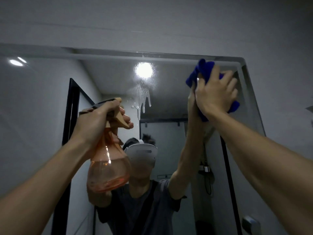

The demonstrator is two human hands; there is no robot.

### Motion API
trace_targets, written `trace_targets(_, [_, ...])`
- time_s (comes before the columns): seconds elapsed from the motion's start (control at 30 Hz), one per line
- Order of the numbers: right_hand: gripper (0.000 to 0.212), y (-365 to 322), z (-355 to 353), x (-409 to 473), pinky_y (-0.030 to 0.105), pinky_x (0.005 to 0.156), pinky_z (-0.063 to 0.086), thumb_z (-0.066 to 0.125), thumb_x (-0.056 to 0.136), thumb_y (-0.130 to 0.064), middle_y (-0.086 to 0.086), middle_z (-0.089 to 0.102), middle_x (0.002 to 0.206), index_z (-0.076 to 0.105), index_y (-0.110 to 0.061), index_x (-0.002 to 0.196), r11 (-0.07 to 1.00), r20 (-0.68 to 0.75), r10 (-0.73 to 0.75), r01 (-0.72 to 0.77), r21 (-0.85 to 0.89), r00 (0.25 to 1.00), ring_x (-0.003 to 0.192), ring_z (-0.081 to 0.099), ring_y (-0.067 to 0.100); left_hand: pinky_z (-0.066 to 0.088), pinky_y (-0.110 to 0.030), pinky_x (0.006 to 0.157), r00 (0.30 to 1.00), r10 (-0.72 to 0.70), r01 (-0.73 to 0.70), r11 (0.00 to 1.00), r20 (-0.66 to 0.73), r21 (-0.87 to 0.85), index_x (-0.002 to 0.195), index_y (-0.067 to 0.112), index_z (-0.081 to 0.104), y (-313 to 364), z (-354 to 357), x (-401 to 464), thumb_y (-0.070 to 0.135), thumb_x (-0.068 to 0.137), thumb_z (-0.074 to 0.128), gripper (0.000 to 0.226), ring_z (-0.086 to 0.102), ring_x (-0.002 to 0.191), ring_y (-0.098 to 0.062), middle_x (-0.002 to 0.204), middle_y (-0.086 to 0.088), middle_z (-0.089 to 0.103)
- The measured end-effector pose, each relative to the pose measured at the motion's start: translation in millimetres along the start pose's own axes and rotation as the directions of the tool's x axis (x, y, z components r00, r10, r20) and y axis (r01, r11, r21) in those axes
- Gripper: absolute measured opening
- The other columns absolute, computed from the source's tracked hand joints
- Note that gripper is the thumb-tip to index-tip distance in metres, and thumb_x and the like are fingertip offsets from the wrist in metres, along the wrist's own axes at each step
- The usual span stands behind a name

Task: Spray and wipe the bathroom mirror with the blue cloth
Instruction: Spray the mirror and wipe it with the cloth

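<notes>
Pressing the bunched blue cloth [201, 70] flat under my right hand [216, 92], I grip it against the mirror [50, 99] near its top right corner. Left of the cloth, white foam [144, 97] drips down the glass, and my left hand [98, 121] grips the orange spray bottle [108, 167], clenched round its neck.

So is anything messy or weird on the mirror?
Yes. White spray foam is running down the mirror in drips, just below the reflected ceiling light. The blue cloth, pressed by the right hand, is over in the top right corner, apart from those drips. The left hand holds the spray bottle.
</notes>
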State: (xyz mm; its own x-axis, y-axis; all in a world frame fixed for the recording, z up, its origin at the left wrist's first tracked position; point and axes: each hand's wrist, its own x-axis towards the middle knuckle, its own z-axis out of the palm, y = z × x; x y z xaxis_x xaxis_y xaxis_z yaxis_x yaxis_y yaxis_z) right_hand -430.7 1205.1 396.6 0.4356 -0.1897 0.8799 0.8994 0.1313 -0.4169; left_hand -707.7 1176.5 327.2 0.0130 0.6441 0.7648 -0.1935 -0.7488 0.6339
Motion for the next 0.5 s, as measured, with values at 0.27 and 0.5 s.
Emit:
trace_targets(0.27, [0.047, -74.4, 1.8, -61.9, 0.036, 0.079, 0.035, 0.053, 0.090, -0.048, 0.010, 0.052, 0.118, 0.049, -0.026, 0.132, 0.821, 0.043, -0.561, 0.550, 0.152, 0.826, 0.101, 0.049, 0.027, 0.059, -0.035, 0.059, 1.000, -0.020, 0.021, 0.994, -0.011, 0.108, 0.099, 0.006, 0.069, 8.4, 1.8, 1.4, 0.036, 0.094, 0.061, 0.031, 0.077, 0.078, -0.027, 0.084, -0.011, 0.077])
trace_targets(0.5, [0.059, 12.5, -12.5, -110.0, 0.037, 0.077, 0.038, 0.063, 0.086, -0.051, 0.007, 0.054, 0.116, 0.051, -0.025, 0.138, 0.649, 0.027, -0.753, 0.735, 0.195, 0.658, 0.096, 0.050, 0.026, 0.061, -0.030, 0.052, 0.997, -0.078, 0.078, 0.996, 0.000, 0.049, 0.102, 0.004, 0.067, 26.0, -6.4, 5.5, 0.031, 0.093, 0.062, 0.029, 0.075, 0.067, -0.021, 0.079, -0.011, 0.076])
